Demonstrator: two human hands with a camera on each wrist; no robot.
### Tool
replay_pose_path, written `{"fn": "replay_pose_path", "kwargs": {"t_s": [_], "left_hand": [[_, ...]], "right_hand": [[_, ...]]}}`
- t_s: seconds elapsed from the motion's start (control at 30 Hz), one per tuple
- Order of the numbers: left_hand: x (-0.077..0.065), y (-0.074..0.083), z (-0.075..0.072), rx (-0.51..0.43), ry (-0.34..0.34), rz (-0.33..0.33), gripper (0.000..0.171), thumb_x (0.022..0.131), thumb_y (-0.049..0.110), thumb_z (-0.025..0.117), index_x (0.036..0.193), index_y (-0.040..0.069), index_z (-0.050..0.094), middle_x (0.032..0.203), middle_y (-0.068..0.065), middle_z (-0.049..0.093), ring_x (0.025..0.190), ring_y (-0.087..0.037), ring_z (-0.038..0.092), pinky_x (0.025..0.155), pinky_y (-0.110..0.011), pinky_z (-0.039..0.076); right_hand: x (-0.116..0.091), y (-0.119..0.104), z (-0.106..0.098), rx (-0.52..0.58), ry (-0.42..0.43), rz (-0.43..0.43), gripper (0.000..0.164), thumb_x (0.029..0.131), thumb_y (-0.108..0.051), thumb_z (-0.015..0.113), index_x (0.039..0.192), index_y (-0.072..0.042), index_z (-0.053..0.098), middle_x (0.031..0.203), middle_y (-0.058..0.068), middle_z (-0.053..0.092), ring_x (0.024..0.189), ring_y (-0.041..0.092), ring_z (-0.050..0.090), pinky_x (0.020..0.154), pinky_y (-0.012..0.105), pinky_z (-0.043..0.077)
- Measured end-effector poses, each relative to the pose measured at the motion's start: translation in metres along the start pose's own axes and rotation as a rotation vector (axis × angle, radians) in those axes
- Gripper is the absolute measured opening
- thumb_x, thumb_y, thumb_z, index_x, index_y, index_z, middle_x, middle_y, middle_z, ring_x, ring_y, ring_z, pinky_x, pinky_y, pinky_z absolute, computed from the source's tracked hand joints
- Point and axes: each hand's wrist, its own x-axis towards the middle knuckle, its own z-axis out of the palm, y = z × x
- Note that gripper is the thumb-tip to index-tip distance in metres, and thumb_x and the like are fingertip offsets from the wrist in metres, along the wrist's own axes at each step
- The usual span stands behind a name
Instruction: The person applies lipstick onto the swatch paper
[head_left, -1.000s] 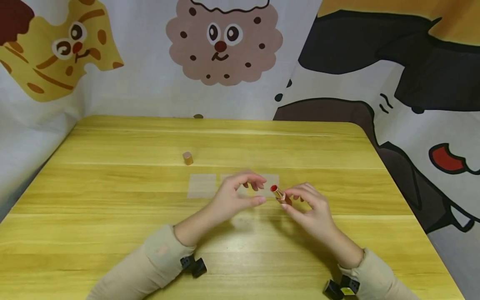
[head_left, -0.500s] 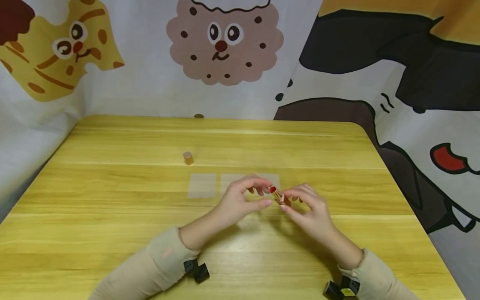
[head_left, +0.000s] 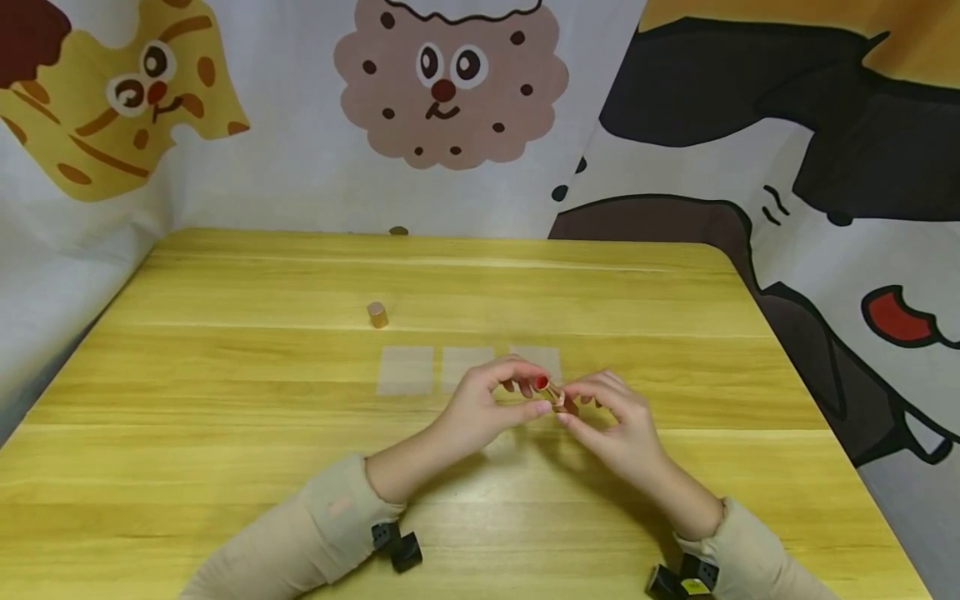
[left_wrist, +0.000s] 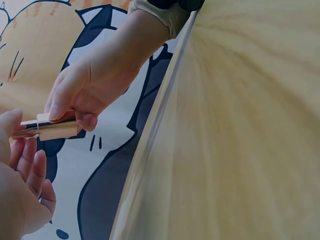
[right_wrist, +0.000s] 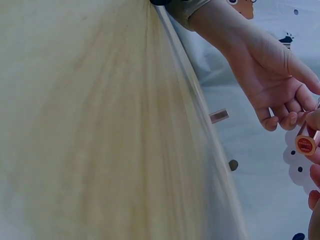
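An uncapped lipstick (head_left: 564,406) with a red tip and a rose-gold case is held slantwise above the table between two hands. The right hand (head_left: 618,417) pinches its base between thumb and fingers. At the other end the left hand (head_left: 487,396) has thumb and index finger on either side of the gold inner tube, close below the red tip. In the left wrist view the lipstick case (left_wrist: 57,129) lies between the two hands. A round red label on the lipstick's base (right_wrist: 305,145) faces the right wrist camera. The gold cap (head_left: 377,315) stands apart at the back left.
Three pale translucent squares lie in a row on the wooden table (head_left: 225,375): a left square (head_left: 405,371), a middle square (head_left: 467,365) and a right square (head_left: 542,358), partly behind the hands. A cartoon-printed cloth (head_left: 285,125) hangs behind the table.
The left hand has moved right, from beside the lipstick to its gold tube. The lipstick has tilted slightly toward the left hand. The right hand has barely moved.
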Motion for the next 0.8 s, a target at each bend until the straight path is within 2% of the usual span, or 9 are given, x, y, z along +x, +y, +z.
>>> {"fn": "replay_pose_path", "kwargs": {"t_s": [0.1,0.33,0.6,0.8], "left_hand": [[0.0,0.0,0.0011,-0.001,0.016,0.009,0.026,0.081,0.01,0.077,0.104,0.002,0.069,0.092,0.003,0.066,0.084,-0.017,0.058,0.077,-0.047,0.045],[0.0001,-0.0007,0.0024,-0.011,0.042,0.021,0.018,0.082,0.008,0.076,0.099,0.004,0.071,0.09,0.002,0.067,0.081,-0.018,0.058,0.073,-0.032,0.044],[-0.0003,-0.0023,0.0027,-0.01,0.049,0.041,0.017,0.082,0.008,0.076,0.098,0.003,0.072,0.09,0.002,0.067,0.08,-0.016,0.058,0.072,-0.035,0.045],[-0.0013,-0.0029,0.0014,-0.002,0.043,0.071,0.014,0.083,0.008,0.075,0.096,0.006,0.072,0.09,0.006,0.067,0.08,-0.014,0.058,0.073,-0.032,0.045]], "right_hand": [[-0.0001,-0.0005,0.0007,0.0,-0.002,-0.003,0.033,0.088,-0.033,0.07,0.098,-0.002,0.07,0.091,0.006,0.068,0.078,0.02,0.056,0.067,0.026,0.042],[-0.0011,-0.0011,0.0023,0.014,-0.006,-0.009,0.031,0.088,-0.031,0.071,0.098,-0.002,0.07,0.091,0.006,0.068,0.078,0.023,0.056,0.067,0.026,0.042],[-0.0033,-0.001,0.0031,0.012,-0.017,0.019,0.031,0.089,-0.034,0.069,0.098,-0.004,0.07,0.091,0.004,0.068,0.077,0.021,0.056,0.065,0.028,0.042],[-0.0006,-0.0048,0.004,0.026,-0.021,-0.002,0.031,0.09,-0.032,0.068,0.099,-0.002,0.07,0.091,0.006,0.067,0.075,0.022,0.055,0.063,0.029,0.042]]}}
